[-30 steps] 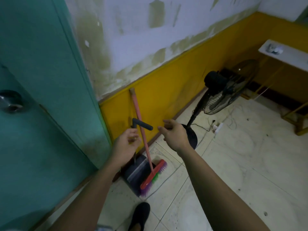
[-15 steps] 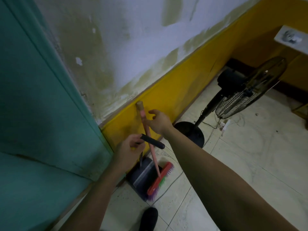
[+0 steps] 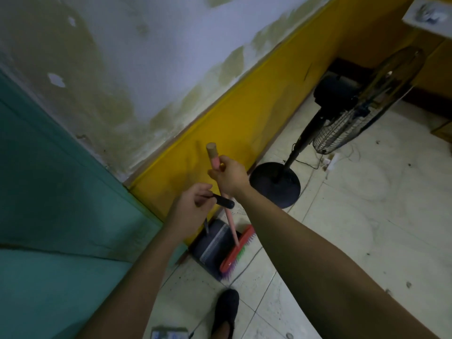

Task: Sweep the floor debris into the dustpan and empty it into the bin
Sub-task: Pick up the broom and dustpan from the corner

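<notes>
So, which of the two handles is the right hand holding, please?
The pink broom handle, held near its top by the right hand; the left hand holds the black dustpan grip.

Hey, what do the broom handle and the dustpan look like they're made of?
Broom handle: probably wood under a smooth pink coating; its bare top end looks pale tan. Dustpan: likely dark matte plastic, judging by its moulded ribbed comb strip; its thin shaft may be metal.

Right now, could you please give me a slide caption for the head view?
Right hand grips the pink broom near its top; left hand holds the dustpan handle beside a yellow wall.
</notes>
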A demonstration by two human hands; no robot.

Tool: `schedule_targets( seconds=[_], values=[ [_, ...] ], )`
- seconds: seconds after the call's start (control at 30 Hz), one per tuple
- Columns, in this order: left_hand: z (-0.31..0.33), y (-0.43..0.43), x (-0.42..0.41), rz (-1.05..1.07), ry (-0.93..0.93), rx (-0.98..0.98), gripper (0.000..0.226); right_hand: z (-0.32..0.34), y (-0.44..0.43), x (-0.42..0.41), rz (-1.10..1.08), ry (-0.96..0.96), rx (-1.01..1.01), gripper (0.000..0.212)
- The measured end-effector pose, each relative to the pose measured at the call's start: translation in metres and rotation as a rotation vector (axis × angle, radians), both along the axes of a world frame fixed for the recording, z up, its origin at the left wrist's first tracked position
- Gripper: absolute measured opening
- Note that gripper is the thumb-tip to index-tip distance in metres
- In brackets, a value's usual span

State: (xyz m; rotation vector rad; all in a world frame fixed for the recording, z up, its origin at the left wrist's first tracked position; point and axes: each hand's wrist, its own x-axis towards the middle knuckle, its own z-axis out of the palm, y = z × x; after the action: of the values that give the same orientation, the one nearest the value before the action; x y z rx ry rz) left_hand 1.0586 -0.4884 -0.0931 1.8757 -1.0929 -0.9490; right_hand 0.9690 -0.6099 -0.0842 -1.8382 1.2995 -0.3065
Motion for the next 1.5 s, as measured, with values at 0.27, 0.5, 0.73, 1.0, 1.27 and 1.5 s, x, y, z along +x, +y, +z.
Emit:
schedule_targets(
  seconds=[0.27, 0.5, 0.73, 1.0, 1.27, 1.5],
  values=[
    [-0.009, -0.013, -0.033, -0.222, -0.143, -0.001, 0.037, -0.005, 0.018, -0.113, -0.22, -0.034, -0.01, 0.02],
    [-0.019, -0.02, -0.047, -0.346, -0.504, -0.066, 0.034, 0.0, 0.049, -0.201, -0.457, -0.002, 0.121, 0.022],
    [-0.03, -0.033, -0.034, -0.479, -0.857, 0.073, 0.039, -0.012, 0.085, -0.227, -0.599, -0.487, 0.748, 0.035],
    [-0.037, -0.048, -0.032, -0.624, -0.979, 0.277, 0.02, -0.029, 0.114, -0.238, -0.968, -1.277, 1.135, 0.05],
    [-0.038, -0.051, -0.087, -0.813, -0.801, 0.146, 0.028, -0.032, 0.117, -0.265, -1.416, -1.24, 1.231, 0.046],
    [-0.037, -0.06, -0.129, -0.906, -0.666, 0.117, 0.031, -0.03, 0.131, -0.3, -1.374, -1.194, 1.175, 0.015]
  ],
)
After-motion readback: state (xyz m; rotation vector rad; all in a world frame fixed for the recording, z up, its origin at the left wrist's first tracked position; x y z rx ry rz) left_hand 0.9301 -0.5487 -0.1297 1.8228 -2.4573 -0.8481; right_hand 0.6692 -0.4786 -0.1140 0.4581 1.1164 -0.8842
